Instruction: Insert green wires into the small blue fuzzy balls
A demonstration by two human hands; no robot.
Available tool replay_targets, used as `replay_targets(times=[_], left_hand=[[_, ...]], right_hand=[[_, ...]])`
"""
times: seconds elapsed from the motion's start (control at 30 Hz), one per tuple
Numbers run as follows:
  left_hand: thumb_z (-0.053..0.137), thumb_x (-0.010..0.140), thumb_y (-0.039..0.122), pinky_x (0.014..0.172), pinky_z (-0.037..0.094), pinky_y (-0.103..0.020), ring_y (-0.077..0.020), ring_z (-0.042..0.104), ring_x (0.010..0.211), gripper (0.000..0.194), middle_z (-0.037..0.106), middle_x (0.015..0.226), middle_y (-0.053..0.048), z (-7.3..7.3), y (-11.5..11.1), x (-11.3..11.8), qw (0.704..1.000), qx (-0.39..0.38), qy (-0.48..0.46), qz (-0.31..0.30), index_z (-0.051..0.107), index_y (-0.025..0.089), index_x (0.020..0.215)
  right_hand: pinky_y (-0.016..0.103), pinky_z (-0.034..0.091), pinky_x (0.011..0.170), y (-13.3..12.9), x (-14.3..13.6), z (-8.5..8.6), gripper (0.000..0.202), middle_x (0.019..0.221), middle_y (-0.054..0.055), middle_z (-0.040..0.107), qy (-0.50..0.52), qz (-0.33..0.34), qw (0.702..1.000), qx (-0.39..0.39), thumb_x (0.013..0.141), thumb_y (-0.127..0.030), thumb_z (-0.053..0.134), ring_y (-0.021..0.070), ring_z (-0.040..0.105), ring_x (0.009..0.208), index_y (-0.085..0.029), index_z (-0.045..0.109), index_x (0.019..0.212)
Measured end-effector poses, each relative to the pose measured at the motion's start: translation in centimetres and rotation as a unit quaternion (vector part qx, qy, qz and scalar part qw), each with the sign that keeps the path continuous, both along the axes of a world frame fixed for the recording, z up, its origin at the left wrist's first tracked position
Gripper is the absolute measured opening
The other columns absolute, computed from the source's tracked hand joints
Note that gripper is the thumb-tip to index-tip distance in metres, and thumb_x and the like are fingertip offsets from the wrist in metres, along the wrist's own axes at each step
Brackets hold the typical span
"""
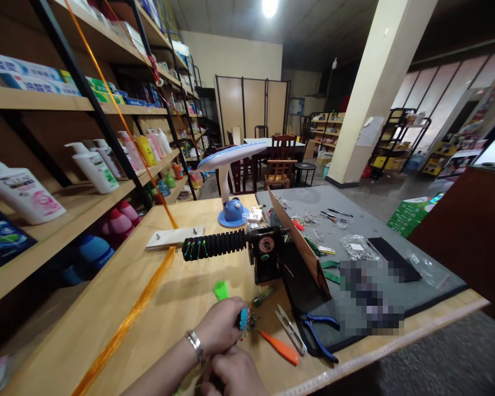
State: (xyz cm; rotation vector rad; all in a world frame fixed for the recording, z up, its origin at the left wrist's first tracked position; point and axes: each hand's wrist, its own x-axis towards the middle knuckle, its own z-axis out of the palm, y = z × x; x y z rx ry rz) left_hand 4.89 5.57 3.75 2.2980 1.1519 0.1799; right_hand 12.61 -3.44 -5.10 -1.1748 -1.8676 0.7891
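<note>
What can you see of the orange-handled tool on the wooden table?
The orange-handled tool has a plastic-looking handle, wider toward its rear, and a thin shaft. It lies unheld on the wooden table, beside the silver snips, handle toward the front right, shaft toward the left hand. Its tip is unclear.

The right hand [237,373], blurred, is cut off by the bottom edge with its fingertips hidden, the tiny pieces [253,320] beside the left hand [223,325] are too small to tell, the orange threads [135,308] leave the frame below, and pixelation [367,302] masks part of the grey mat [365,224].
</note>
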Motion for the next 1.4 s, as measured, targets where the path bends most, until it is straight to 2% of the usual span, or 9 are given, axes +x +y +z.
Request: replay_targets(times=[0.43,0.67,0.87,1.0,1.1,1.17,1.27,1.33,1.4], left_hand=[[0.059,0.065,0.01,0.064,0.042,-0.026,-0.0171,0.056,0.068,0.014,0.065,0.076,0.0,-0.2,0.0,0.5,1.0,-0.008,-0.001,-0.022,0.066,0.022,0.068],[0.051,0.058,-0.001,0.067,0.041,-0.029,-0.0189,0.055,0.068,0.024,0.06,0.071,0.0,0.2,-0.2,0.9,0.999,-0.026,-0.01,-0.023,0.057,0.022,0.061],[0.05,0.064,0.003,0.069,0.042,-0.029,-0.0184,0.053,0.07,0.02,0.059,0.072,0.0,0.7,0.0,-0.4,0.989,-0.063,-0.13,0.007,0.055,0.022,0.068],[0.052,0.081,0.025,0.068,0.043,-0.029,-0.0166,0.051,0.069,0.006,0.055,0.072,0.0,1.1,-0.3,-2.8,0.966,-0.1,-0.231,0.058,0.053,0.021,0.077],[0.048,0.089,0.05,0.048,0.03,-0.023,-0.0106,0.034,0.051,0.03,0.037,0.061,0.008,0.4,-1.6,-4.6,0.937,-0.151,-0.29,0.123,0.049,0.022,0.08],[0.067,0.076,0.058,0.044,0.017,-0.021,-0.0069,0.024,0.047,0.041,0.031,0.057,0.011,-0.4,-2.8,-5.4,0.846,-0.285,-0.405,0.2,0.05,0.021,0.079],[0.085,0.059,0.055,0.045,0.012,-0.019,-0.0037,0.026,0.047,0.052,0.04,0.06,0.01,-1.5,-4.2,-5.8,0.738,-0.353,-0.5,0.283,0.055,0.018,0.08],[0.087,0.058,0.053,0.045,0.013,-0.017,-0.0031,0.029,0.048,0.051,0.043,0.06,0.009,-1.9,-4.8,-5.8,0.707,-0.37,-0.523,0.3,0.056,0.017,0.078],[0.087,0.059,0.053,0.045,0.013,-0.017,-0.0034,0.03,0.048,0.05,0.044,0.056,0.009,-2.1,-5.1,-5.7,0.699,-0.381,-0.525,0.302,0.057,0.017,0.075]], right_hand=[[0.026,0.041,0.06,0.0,-0.1,-0.3,0.009,0.072,0.004,0.074,-0.037,-0.002,0.999,0.008,0.065,-0.016,0.066,0.0203,0.066,0.069,-0.021,0.069,0.072],[0.024,0.039,0.058,-0.1,-0.2,-0.1,0.01,0.068,0.002,0.073,-0.013,-0.012,1.0,0.007,0.062,-0.013,0.064,0.0178,0.064,0.063,-0.021,0.068,0.068],[0.025,0.043,0.062,0.2,-0.2,-0.3,0.006,0.073,0.004,0.069,0.023,-0.005,1.0,-0.002,0.061,-0.016,0.064,0.0193,0.064,0.071,-0.021,0.065,0.064],[0.027,0.044,0.061,0.4,0.2,0.1,0.017,0.067,0.004,0.066,0.121,-0.031,0.992,-0.03,0.073,-0.032,0.064,0.0197,0.063,0.067,-0.021,0.057,0.063],[0.027,0.045,0.058,0.7,0.7,1.0,0.034,0.066,0.005,0.068,0.288,-0.011,0.948,-0.136,0.087,-0.052,0.057,0.0179,0.062,0.059,-0.022,0.051,0.072],[0.027,0.046,0.059,1.0,0.9,1.6,0.042,0.068,0.005,0.069,0.372,-0.009,0.911,-0.179,0.089,-0.061,0.055,0.0167,0.061,0.058,-0.022,0.049,0.076],[0.026,0.046,0.061,1.5,0.6,2.5,0.046,0.07,0.005,0.07,0.42,-0.026,0.889,-0.181,0.084,-0.065,0.062,0.0167,0.062,0.062,-0.022,0.049,0.075],[0.027,0.046,0.062,1.7,0.0,2.9,0.047,0.07,0.005,0.07,0.429,-0.026,0.884,-0.184,0.082,-0.066,0.064,0.0173,0.064,0.063,-0.022,0.05,0.074],[0.028,0.048,0.063,1.8,-0.5,3.2,0.048,0.068,0.005,0.07,0.433,-0.022,0.881,-0.19,0.081,-0.067,0.065,0.0182,0.065,0.063,-0.021,0.051,0.073]])
